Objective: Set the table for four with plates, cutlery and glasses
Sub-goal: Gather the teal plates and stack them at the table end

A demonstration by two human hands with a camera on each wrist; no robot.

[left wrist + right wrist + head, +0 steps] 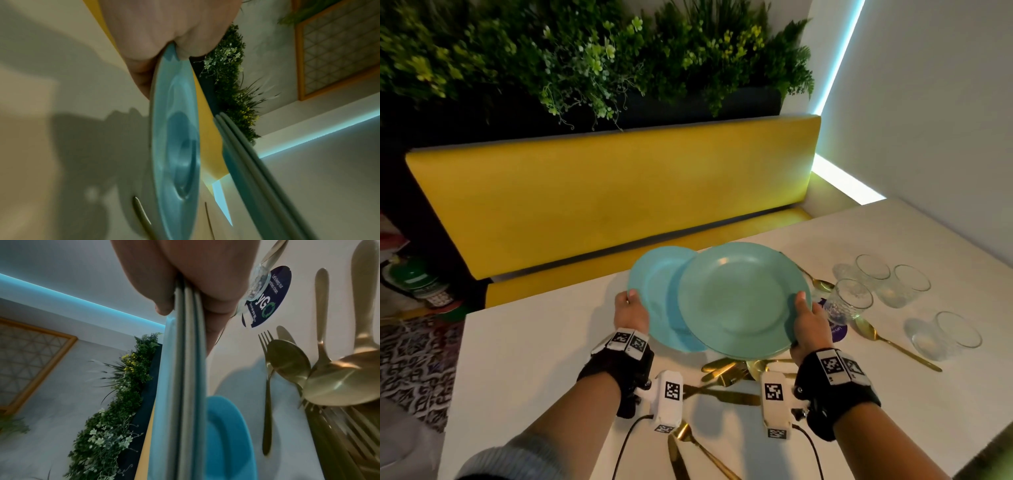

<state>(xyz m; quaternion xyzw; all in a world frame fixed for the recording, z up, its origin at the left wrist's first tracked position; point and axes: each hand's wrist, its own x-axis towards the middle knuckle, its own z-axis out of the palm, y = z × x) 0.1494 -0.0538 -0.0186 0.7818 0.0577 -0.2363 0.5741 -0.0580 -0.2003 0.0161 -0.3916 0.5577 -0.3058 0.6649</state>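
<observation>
Two bare forearms are seen from the head camera. A black fabric wrist wrap [619, 373] is worn below the left hand [631, 310], another [835, 394] below the right hand [810, 322]. White blocks printed with black-and-white square markers are fixed on each wrap. A white camera unit [667, 397] with a black cable is mounted at each wrist. A grey sleeve cuff [517, 459], possibly knitted, is visible on the left arm.

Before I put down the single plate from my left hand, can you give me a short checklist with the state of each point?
1. Left hand grip on the single turquoise plate: ok.
2. Right hand grip on the stack of green plates: ok.
3. Single plate separated from stack: ok, gap in left wrist view.
4. Bare white table at left: ok.
5. Gold cutlery sorted: not ok.
6. Four clear glasses placed: not ok.
</observation>
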